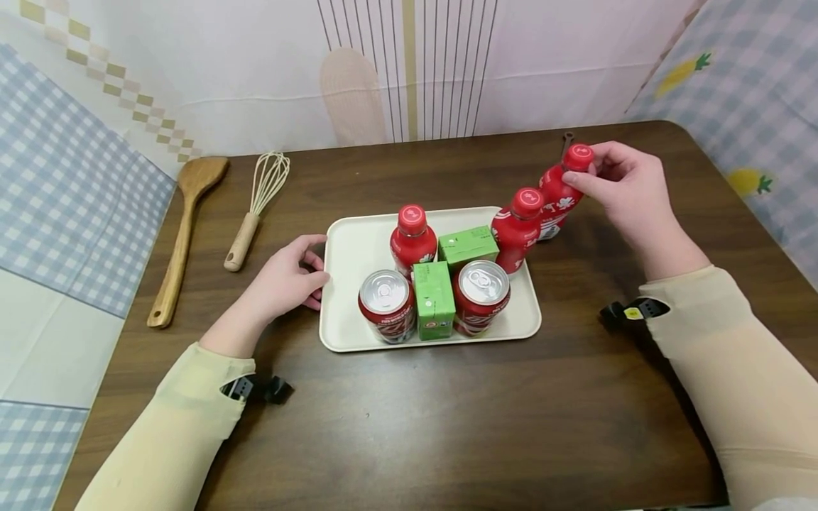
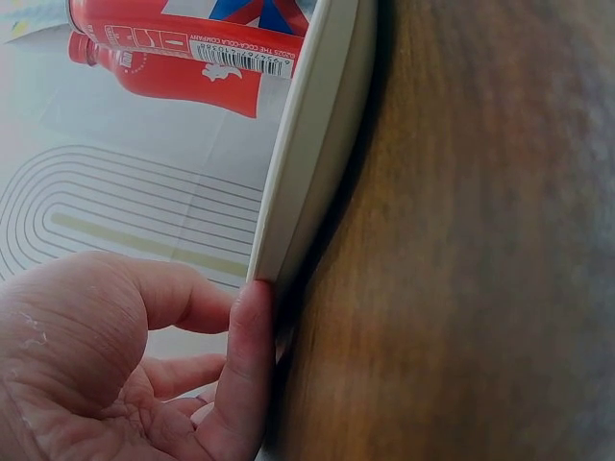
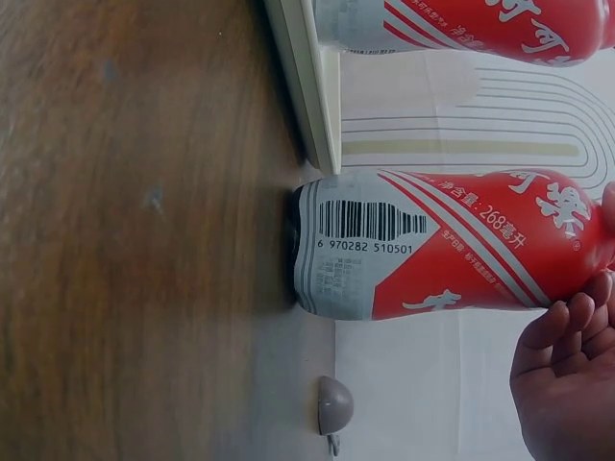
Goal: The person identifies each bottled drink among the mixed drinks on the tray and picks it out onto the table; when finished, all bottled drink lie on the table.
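Red bottle (image 1: 558, 195) beside tray (image 1: 348, 284): upright, cap (image 1: 580, 155) up

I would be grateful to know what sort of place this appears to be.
Possibly a staged kitchen corner: a wooden spatula and a whisk lie near a tray of drinks, with patterned cloth hung behind.

Looks bright and even in the head view, seeming to fall from above, with glare on the can lids (image 1: 385, 292) and a soft sheen on the lower tabletop (image 1: 396, 426). Deepens to shadow beneath the right sleeve (image 1: 728, 355). Appears dimmer in both wrist views, blurring the nearest wood but leaving the bottle's barcode (image 3: 370, 221) crisp. Darkens over the right hand (image 3: 567, 375) there.
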Demonstrator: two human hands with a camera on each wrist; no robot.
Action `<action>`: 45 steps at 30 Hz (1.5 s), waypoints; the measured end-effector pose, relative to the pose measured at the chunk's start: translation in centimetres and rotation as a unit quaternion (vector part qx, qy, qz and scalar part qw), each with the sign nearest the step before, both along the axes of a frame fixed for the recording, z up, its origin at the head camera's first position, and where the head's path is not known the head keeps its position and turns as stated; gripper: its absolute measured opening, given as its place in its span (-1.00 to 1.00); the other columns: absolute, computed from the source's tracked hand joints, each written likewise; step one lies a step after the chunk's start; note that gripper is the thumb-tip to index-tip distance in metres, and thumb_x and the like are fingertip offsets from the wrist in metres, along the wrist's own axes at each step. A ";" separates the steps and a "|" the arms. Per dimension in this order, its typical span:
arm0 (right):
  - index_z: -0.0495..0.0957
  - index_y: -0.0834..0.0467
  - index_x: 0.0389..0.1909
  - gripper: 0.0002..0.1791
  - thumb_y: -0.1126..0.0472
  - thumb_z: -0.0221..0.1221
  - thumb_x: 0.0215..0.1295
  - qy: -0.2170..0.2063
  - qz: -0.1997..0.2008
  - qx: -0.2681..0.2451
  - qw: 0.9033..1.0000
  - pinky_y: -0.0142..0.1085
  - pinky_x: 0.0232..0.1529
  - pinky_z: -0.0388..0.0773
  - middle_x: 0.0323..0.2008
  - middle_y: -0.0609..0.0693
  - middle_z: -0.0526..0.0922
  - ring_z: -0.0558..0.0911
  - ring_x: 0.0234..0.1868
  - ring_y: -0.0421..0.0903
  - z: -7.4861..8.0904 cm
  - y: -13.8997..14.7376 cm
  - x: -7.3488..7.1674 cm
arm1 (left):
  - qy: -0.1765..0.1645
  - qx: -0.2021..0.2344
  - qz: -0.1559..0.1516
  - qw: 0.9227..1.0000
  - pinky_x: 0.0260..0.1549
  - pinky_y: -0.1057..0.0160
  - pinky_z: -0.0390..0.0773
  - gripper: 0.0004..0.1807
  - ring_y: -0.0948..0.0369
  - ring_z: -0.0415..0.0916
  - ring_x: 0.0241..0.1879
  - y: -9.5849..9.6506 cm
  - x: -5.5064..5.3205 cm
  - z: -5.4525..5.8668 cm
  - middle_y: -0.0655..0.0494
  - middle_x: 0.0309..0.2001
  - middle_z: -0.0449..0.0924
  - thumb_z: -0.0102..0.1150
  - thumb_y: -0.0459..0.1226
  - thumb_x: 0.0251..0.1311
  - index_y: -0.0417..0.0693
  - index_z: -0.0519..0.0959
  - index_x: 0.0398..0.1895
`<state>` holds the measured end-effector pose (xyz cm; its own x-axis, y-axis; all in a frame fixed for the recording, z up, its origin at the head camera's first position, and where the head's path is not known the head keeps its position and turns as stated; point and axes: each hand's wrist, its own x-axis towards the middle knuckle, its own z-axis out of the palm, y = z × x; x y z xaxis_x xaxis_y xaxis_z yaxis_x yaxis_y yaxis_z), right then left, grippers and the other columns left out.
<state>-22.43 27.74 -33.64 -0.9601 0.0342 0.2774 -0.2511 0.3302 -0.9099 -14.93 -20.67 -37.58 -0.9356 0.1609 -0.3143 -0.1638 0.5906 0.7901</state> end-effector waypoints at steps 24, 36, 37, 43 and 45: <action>0.73 0.07 0.00 -0.71 0.29 0.39 0.26 -0.020 0.040 0.031 0.998 -0.47 -0.38 0.45 -0.38 -0.18 0.59 0.46 -0.33 -0.16 0.6 1.0 0.3 | 0.009 -0.001 0.000 1.000 -0.44 0.10 0.80 -0.28 0.05 0.64 -0.42 -0.1 0.3 0.1 -0.19 -0.01 0.41 0.07 -0.40 0.34 -0.06 0.17 0.57; 0.67 0.44 -0.01 -0.73 0.40 0.29 0.32 0.061 0.085 -0.079 0.991 -0.42 -0.45 0.51 -0.44 0.06 0.60 0.45 -0.47 -0.03 3.7 0.3 2.7 | 0.013 -0.006 -0.004 1.000 -0.45 0.09 0.80 -0.28 0.03 0.64 -0.42 0.0 -0.2 -0.1 -0.19 -0.02 0.41 0.08 -0.40 0.34 -0.06 0.18 0.56; 0.67 0.45 -0.03 -0.74 0.41 0.28 0.32 0.065 0.092 -0.082 0.990 -0.42 -0.46 0.49 -0.45 0.06 0.61 0.45 -0.48 -0.04 3.9 0.0 3.0 | 0.014 -0.005 -0.004 1.000 -0.45 0.09 0.80 -0.29 0.03 0.64 -0.43 0.0 -0.3 -0.1 -0.20 -0.02 0.41 0.08 -0.40 0.34 -0.06 0.18 0.56; 0.67 0.45 -0.12 -0.83 0.46 0.24 0.32 0.057 0.137 -0.059 0.987 -0.45 -0.48 0.52 -0.42 0.04 0.66 0.46 -0.49 -0.07 4.8 -1.5 4.3 | 0.009 -0.001 0.000 1.000 -0.44 0.09 0.80 -0.28 0.04 0.64 -0.42 0.0 0.0 -0.2 -0.20 -0.02 0.40 0.08 -0.40 0.34 -0.07 0.17 0.57; 0.67 0.42 -0.12 -0.84 0.45 0.22 0.35 0.051 0.144 -0.023 0.988 -0.47 -0.47 0.57 -0.38 0.04 0.67 0.49 -0.48 -0.07 4.9 -1.9 4.6 | 0.009 0.000 0.001 1.000 -0.45 0.09 0.80 -0.28 0.04 0.64 -0.43 0.0 0.1 -0.2 -0.21 -0.02 0.40 0.08 -0.40 0.34 -0.07 0.17 0.57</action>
<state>-17.87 25.86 -28.72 -0.8991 -0.2213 0.3776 -0.4197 0.1915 -0.8872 -14.86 -20.71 -37.79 -0.9413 0.1585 -0.2981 -0.1515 0.5907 0.7925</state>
